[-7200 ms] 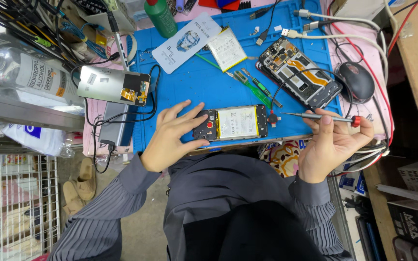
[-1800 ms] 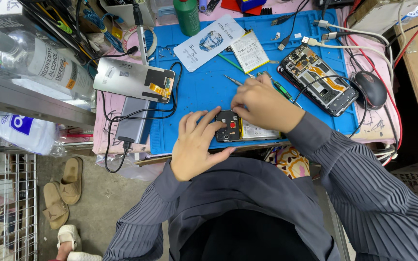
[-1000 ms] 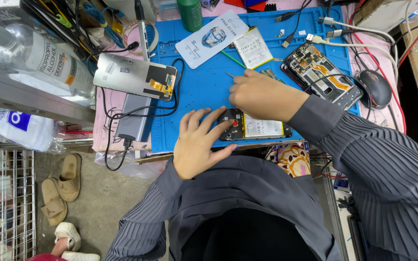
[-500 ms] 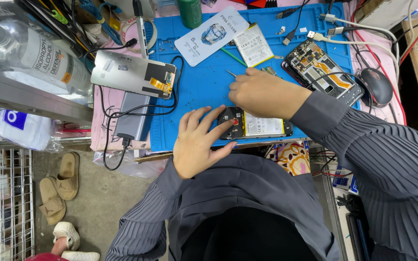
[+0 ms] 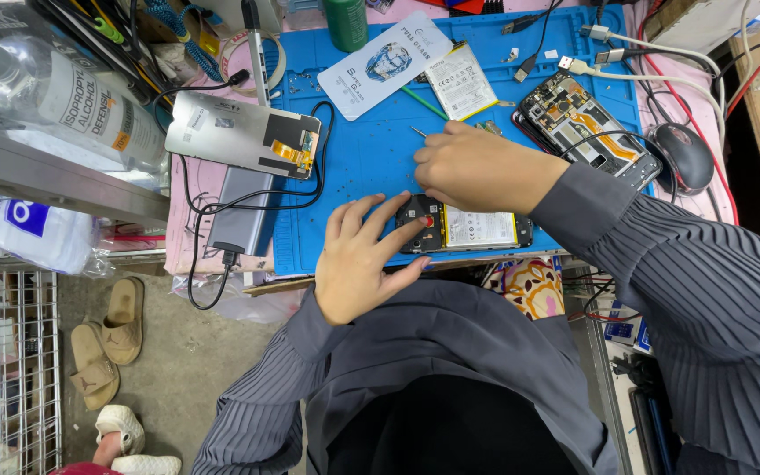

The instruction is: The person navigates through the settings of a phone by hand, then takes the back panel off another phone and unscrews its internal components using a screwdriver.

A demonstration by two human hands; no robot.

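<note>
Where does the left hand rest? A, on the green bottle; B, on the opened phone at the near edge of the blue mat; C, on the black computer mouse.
B: the left hand spreads its fingers on the opened phone on the blue mat.

The right hand (image 5: pixel 477 167) covers the upper edge of the opened phone (image 5: pixel 468 227), and whatever its fingers pinch is hidden; only a thin metal tip (image 5: pixel 418 132) pokes out, too small to identify. The left hand (image 5: pixel 362 255) hides the phone's left end. The green bottle (image 5: pixel 346 22) is cut off by the top edge, as is the clear bottle (image 5: pixel 63 92) by the left edge. Small specks scattered on the blue mat (image 5: pixel 362 163) are too tiny to tell. The second opened phone (image 5: pixel 587 132) is partly crossed by cables.
</note>
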